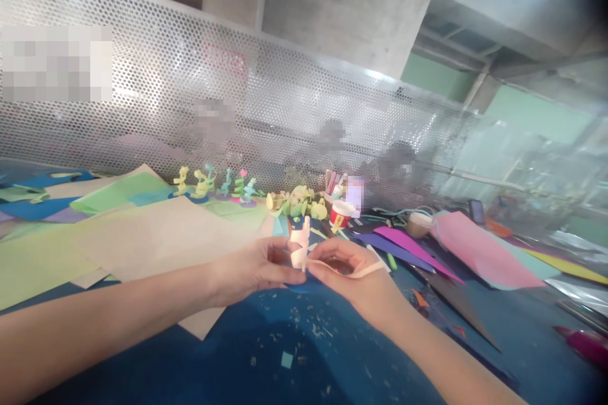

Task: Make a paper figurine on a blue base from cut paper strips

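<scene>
My left hand [259, 266] pinches a small upright paper figure [299, 252] near its lower part, thumb in front and fingers behind. The figure is pale pinkish-white, with a narrow post rising at its top and bands curled around it. On its other side, my right hand [354, 269] holds a pale paper strip [368, 271] between thumb and fingers. That strip reaches from the figure across the palm to beyond the knuckles. Whether it is attached to the figure cannot be made out. A blue piece [304, 288] shows just beneath the fingers.
Several small curled-paper figures [228, 183] line the back of the blue table [228, 367]. Large paper sheets [161, 237] spread left; pink paper [484, 250] and purple sheets [399, 250] lie right. A red-and-white cup [340, 215] stands behind my hands. Scraps [287, 360] dot the front.
</scene>
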The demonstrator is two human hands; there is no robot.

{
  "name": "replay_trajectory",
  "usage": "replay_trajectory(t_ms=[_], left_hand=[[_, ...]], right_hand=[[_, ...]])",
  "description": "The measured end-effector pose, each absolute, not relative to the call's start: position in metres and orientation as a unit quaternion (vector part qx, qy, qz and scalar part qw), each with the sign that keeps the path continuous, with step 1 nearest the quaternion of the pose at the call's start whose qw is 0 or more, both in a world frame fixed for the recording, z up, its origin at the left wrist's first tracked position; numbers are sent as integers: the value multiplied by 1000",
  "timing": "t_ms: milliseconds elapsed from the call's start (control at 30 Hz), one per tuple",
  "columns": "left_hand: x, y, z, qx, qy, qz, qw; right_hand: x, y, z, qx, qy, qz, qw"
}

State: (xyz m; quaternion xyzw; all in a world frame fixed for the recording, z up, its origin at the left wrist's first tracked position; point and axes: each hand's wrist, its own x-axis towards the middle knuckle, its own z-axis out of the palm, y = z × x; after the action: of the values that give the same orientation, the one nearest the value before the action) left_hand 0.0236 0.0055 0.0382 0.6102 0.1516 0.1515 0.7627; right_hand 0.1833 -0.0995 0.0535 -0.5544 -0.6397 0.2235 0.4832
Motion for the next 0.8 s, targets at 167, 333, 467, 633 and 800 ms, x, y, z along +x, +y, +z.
replay_trajectory(t_ms=[167, 333, 467, 633, 800], left_hand=[[23, 5, 38, 617, 147, 160, 756], [23, 6, 38, 622, 156, 165, 749], [24, 8, 39, 628, 140, 164, 747], [23, 15, 37, 629, 165, 160, 743], [22, 17, 37, 629, 183, 140, 743]], right_hand=[[182, -99, 51, -556, -633, 203, 500], [183, -98, 48, -556, -620, 239, 499], [196, -103, 55, -550, -641, 291, 449], [222, -110, 79, -502, -575, 361, 537], [218, -108, 91, -639, -580, 256, 434]])
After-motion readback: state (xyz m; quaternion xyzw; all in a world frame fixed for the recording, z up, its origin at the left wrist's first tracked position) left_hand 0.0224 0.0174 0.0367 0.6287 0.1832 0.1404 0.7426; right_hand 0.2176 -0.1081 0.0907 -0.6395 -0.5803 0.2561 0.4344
